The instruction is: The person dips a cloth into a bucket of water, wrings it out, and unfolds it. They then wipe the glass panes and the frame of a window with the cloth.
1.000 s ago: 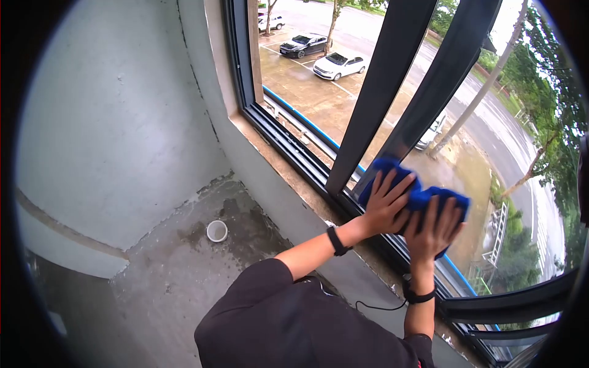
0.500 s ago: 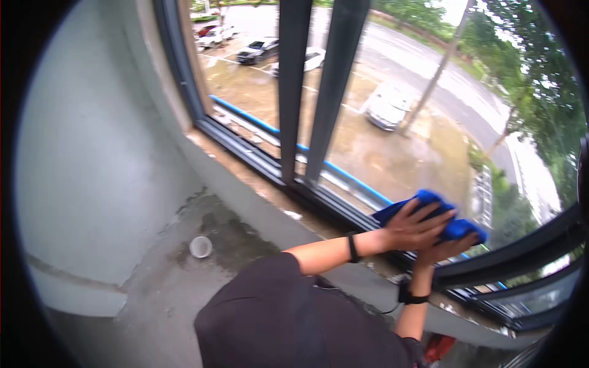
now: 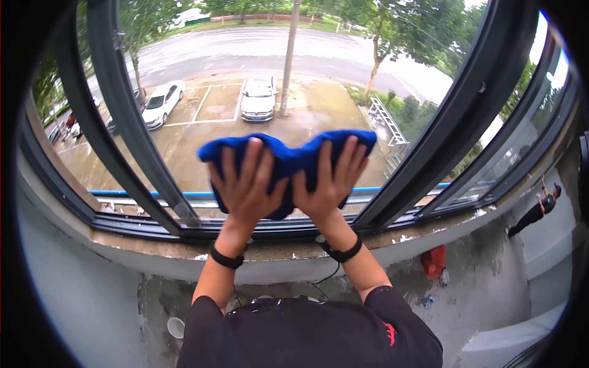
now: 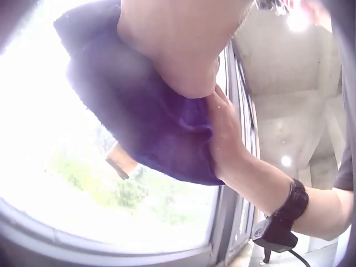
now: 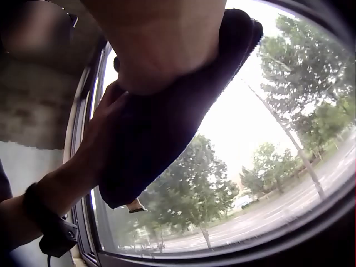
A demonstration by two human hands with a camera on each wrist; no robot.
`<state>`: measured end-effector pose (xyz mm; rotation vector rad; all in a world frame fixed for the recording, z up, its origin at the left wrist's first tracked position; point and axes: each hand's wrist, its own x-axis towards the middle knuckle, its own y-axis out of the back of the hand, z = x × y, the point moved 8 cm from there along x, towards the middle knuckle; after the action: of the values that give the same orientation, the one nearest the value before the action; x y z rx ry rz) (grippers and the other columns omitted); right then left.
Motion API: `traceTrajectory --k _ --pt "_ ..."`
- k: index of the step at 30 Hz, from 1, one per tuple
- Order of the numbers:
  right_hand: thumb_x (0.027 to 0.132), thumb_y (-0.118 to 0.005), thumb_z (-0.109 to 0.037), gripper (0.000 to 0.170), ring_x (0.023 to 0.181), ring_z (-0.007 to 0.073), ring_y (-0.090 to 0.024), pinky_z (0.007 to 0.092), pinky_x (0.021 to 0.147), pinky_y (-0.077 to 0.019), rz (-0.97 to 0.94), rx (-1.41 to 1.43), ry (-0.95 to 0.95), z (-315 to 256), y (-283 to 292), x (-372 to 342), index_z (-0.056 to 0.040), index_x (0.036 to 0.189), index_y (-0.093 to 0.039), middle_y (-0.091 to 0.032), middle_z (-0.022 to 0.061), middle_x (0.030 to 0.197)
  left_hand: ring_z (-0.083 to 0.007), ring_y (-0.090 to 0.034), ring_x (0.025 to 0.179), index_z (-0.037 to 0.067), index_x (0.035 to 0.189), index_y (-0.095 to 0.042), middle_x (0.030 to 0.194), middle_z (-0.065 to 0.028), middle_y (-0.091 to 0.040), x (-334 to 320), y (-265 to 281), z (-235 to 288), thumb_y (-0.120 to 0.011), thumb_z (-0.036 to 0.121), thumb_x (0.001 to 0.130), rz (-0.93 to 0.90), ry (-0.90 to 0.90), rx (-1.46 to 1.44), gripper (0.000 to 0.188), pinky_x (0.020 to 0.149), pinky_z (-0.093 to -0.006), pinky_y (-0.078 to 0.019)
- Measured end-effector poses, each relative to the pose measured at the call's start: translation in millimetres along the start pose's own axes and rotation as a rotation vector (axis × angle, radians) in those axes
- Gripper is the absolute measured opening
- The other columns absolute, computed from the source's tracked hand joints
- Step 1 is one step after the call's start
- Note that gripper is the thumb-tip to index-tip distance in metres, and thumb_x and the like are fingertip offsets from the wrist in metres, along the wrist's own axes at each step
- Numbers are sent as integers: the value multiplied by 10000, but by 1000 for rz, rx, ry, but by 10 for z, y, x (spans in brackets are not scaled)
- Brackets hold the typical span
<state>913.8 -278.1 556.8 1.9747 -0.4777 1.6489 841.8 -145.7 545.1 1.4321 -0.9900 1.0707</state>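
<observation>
A blue cloth (image 3: 291, 161) lies spread against the window pane in front of the person. In the head view the left hand (image 3: 247, 187) presses flat on its left half, fingers pointing up and nearly straight. Beside it the right hand (image 3: 328, 183) rests on the right half with fingers spread; the two thumbs are close together. The left wrist view shows the cloth (image 4: 139, 111) dark purple under the near palm, the right hand (image 4: 224, 130) behind it. In the right wrist view the cloth (image 5: 161, 122) looks almost black against the bright glass.
Dark upright frame bars (image 3: 132, 116) flank the pane, and the sill (image 3: 276, 248) below carries white debris. On the floor are a white cup-like container (image 3: 176, 327) and a red bag (image 3: 433, 260). Another person (image 3: 540, 207) is at the far right.
The head view has swung right and now faces the pane squarely. Both hands, still on the cloth, have moved higher on the glass, and the cloth is spread wider between them.
</observation>
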Motion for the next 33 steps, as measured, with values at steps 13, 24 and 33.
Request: traceTrajectory --k 13,24,33 --pt "897 -559 -246 478 1391 202 -426 432 1195 -142 -383 241 353 -1436 -809 -1202 -201 1373 -580 -515 41 1471 -554 -227 1419 91 1519 -289 1570 -194 -296 -1603 278 -1718 -314 795 877 8 94 210 953 1103 -745 -150" --pt "912 -467 -179 580 1491 190 -264 464 1227 10 -396 107 487 -2042 -1236 -1468 -215 1490 -443 -384 36 1573 -547 -221 1432 114 1530 -229 1593 -199 -259 -1923 434 -2322 -424 732 876 0 121 175 920 1110 -710 -179" --pt "956 -441 -198 563 1480 174 -294 448 1225 -9 -472 226 527 -2897 -1578 -1436 -170 1515 -389 -388 57 1568 -543 -200 1439 99 1553 -192 1575 -284 -234 -1855 886 -2902 -432 647 932 -26 294 185 862 1135 -663 -173"
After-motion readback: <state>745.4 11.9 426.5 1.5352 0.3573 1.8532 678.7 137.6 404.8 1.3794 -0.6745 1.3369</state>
